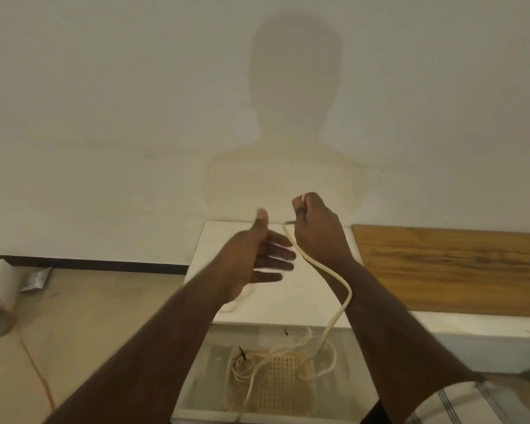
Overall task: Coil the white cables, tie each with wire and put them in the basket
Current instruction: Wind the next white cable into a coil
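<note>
While R hand [314,228] grips cable [334,276] | L hand [257,258] beside, open

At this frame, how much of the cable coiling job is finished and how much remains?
Done: one coiled cable with a dark tie lies at the basket. In hand: the right hand grips the end of a loose cable trailing down to the basket; the left hand is open beside it. Left: coiling, tying and placing this cable.
</note>
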